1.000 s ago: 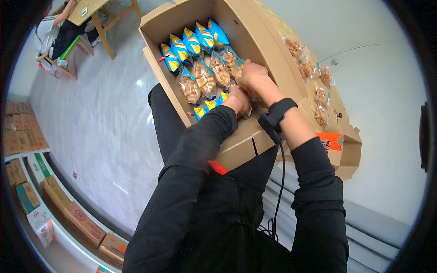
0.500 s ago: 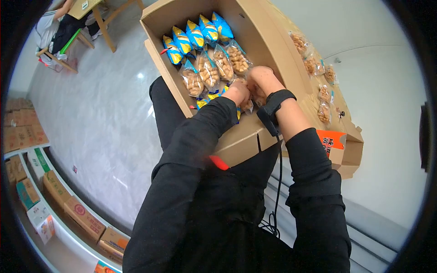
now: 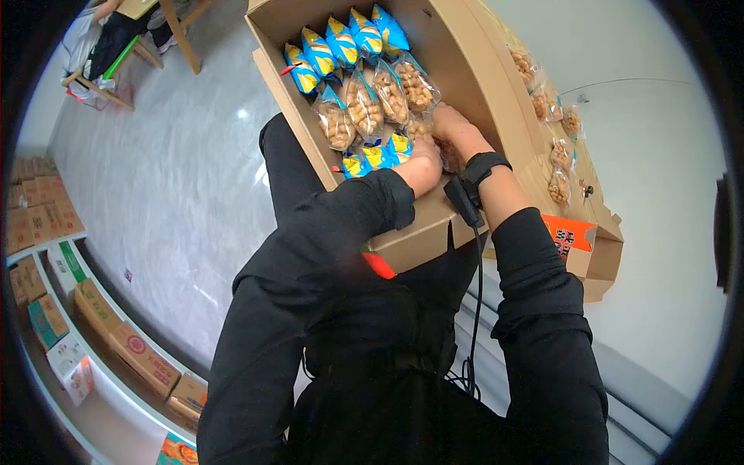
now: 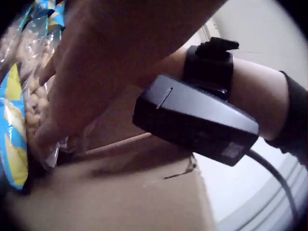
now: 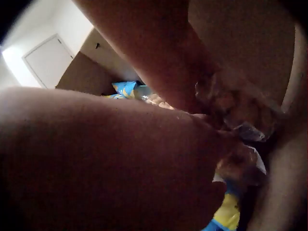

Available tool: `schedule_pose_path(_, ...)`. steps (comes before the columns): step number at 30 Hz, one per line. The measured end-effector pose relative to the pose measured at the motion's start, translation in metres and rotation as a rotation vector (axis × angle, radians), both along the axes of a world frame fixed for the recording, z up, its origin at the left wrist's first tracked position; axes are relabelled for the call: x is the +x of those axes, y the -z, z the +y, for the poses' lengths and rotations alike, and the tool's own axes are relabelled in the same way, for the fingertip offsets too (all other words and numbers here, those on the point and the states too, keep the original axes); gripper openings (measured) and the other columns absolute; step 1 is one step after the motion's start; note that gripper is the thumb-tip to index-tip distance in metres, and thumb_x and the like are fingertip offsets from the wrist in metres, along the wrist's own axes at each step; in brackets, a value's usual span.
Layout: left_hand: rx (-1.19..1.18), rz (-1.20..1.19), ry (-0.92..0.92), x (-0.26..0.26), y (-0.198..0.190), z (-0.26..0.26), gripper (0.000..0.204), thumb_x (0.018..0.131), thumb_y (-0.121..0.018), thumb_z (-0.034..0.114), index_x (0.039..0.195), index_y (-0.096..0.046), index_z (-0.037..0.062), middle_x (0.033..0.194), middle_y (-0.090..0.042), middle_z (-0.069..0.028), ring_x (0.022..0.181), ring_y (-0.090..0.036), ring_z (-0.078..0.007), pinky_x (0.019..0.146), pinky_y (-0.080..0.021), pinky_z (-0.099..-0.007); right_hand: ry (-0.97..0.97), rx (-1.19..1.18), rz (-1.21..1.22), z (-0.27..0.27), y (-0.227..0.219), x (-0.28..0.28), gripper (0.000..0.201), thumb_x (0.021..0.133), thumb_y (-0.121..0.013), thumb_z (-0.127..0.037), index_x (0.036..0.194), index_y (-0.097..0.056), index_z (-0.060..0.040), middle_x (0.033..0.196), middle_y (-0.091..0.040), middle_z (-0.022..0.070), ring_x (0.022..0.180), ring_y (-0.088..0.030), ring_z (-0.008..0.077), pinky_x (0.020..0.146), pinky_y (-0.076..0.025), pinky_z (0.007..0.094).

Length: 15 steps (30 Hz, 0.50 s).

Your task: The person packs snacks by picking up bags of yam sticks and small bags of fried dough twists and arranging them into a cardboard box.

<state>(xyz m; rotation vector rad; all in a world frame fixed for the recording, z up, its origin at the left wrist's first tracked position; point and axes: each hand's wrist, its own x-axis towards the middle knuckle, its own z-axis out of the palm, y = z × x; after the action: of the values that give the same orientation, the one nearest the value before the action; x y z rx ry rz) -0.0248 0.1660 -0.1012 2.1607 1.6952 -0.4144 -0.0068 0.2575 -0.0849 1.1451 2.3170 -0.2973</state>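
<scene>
Both hands reach into the near end of a cardboard box (image 3: 484, 101). My left hand (image 3: 422, 165) bends its fingers over a clear bag of peanuts (image 4: 34, 103), beside a blue-and-yellow snack packet (image 4: 12, 134). Close against it, my right hand (image 3: 456, 129) points down into the box with its fingertips hidden; whether it grips anything, I cannot tell. Another clear bag (image 5: 240, 108) lies beside the right palm. Several clear bags of peanuts (image 3: 364, 107) form the middle row, between a far row of blue-and-yellow packets (image 3: 341, 40) and a nearer one (image 3: 376, 157).
More peanut bags (image 3: 559, 186) lie on a wooden surface to the right, near an orange-printed carton (image 3: 570, 236). A black cable (image 3: 479, 294) hangs from the right wrist camera. Shelves with cartons (image 3: 143, 356) stand at left; a person sits at the far table.
The box has shifted slightly up and right in the head view. My left hand has moved right, showing more of the near blue-and-yellow row; my right hand stays close beside it.
</scene>
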Motion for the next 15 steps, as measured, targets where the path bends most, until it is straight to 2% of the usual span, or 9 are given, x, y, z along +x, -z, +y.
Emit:
schedule_pose_path(2,-0.074,-0.04,-0.022,-0.003,-0.015,0.001,0.037,0.066,-0.055,0.025,0.101,-0.053,0.0117,0.106,-0.049,-0.0053,0.098,-0.046,-0.0199,0.073,-0.039,-0.033,0.015,0.002,0.008,0.008,0.01,0.004,0.055,0.058,-0.058,-0.007,0.105,-0.034,0.0091,0.097,-0.05,0.0204,0.09,-0.049,0.0312,0.074,-0.042,0.0337)
schedule_pose_path(5,-0.219,-0.006,0.067,-0.011,-0.035,-0.008,0.03,0.066,-0.055,0.022,0.093,-0.056,0.011,0.1,-0.053,-0.0058,0.089,-0.052,-0.0211,0.069,-0.041,-0.0322,0.091,-0.095,0.042,0.006,0.01,0.008,0.055,0.066,-0.05,-0.014,0.111,-0.026,0.0071,0.107,-0.043,0.022,0.099,-0.043,0.0308,0.079,-0.038,0.0355)
schedule_pose_path(7,-0.208,-0.031,0.042,-0.023,-0.059,-0.022,0.029,0.066,-0.054,0.021,0.093,-0.055,0.0108,0.096,-0.053,-0.0069,0.089,-0.052,-0.0222,0.069,-0.041,-0.0332,0.364,-0.189,0.121,0.005,0.026,0.017,0.048,0.077,-0.028,-0.016,0.12,-0.016,0.0018,0.121,-0.025,0.0224,0.109,-0.032,0.0319,0.088,-0.031,0.0349)
schedule_pose_path(8,-0.19,-0.057,0.018,-0.03,-0.065,-0.031,0.027,0.067,-0.052,0.02,0.092,-0.054,0.0105,0.092,-0.054,-0.0081,0.088,-0.051,-0.0234,0.068,-0.041,-0.0342,0.363,-0.192,0.125,0.005,0.028,0.017,0.048,0.077,-0.028,-0.016,0.12,-0.016,0.0018,0.121,-0.025,0.0224,0.109,-0.032,0.0319,0.088,-0.031,0.0349)
schedule_pose_path(9,-0.191,-0.053,0.014,-0.038,-0.065,-0.039,0.027,0.067,-0.052,0.02,0.092,-0.054,0.0105,0.092,-0.054,-0.0081,0.088,-0.051,-0.0234,0.068,-0.041,-0.0342,0.307,-0.188,0.05,0.002,0.025,0.015,0.048,0.077,-0.03,-0.018,0.119,-0.018,0.0021,0.122,-0.024,0.0216,0.11,-0.03,0.0313,0.088,-0.03,0.0347)
schedule_pose_path(11,0.126,-0.295,-0.074,-0.057,-0.063,-0.06,0.027,0.069,-0.051,0.019,0.094,-0.051,0.0103,0.085,-0.053,-0.0098,0.083,-0.051,-0.026,0.067,-0.041,-0.0364,0.193,-0.175,-0.099,-0.007,0.012,0.012,0.05,0.075,-0.033,-0.021,0.116,-0.021,0.0029,0.123,-0.022,0.0201,0.111,-0.028,0.0301,0.088,-0.029,0.0343)
schedule_pose_path(13,0.45,-0.427,-0.154,-0.073,-0.063,-0.085,0.03,0.07,-0.051,0.019,0.097,-0.047,0.0076,0.081,-0.05,-0.0114,0.08,-0.05,-0.0275,0.067,-0.04,-0.0375,0.082,-0.153,-0.254,-0.01,-0.004,0.007,0.051,0.073,-0.037,-0.025,0.114,-0.024,0.0037,0.124,-0.021,0.0186,0.112,-0.026,0.0288,0.088,-0.029,0.0339)
schedule_pose_path(14,0.494,-0.416,-0.209,-0.076,-0.065,-0.094,0.028,0.07,-0.05,0.019,0.095,-0.048,0.0047,0.081,-0.049,-0.0114,0.081,-0.048,-0.0267,0.069,-0.038,-0.0358,0.079,-0.15,-0.26,-0.008,-0.013,0.003,0.051,0.073,-0.037,-0.025,0.114,-0.024,0.0037,0.124,-0.021,0.0186,0.112,-0.026,0.0288,0.088,-0.029,0.0339)
schedule_pose_path(15,0.496,-0.423,-0.216,-0.079,-0.062,-0.1,0.028,0.07,-0.05,0.019,0.095,-0.048,0.0047,0.081,-0.049,-0.0114,0.081,-0.048,-0.0267,0.069,-0.038,-0.0358,-0.169,-0.06,-0.298,-0.007,-0.023,-0.005,0.046,0.071,-0.041,-0.021,0.109,-0.032,0.0032,0.12,-0.028,0.0182,0.108,-0.032,0.0272,0.085,-0.032,0.0333)
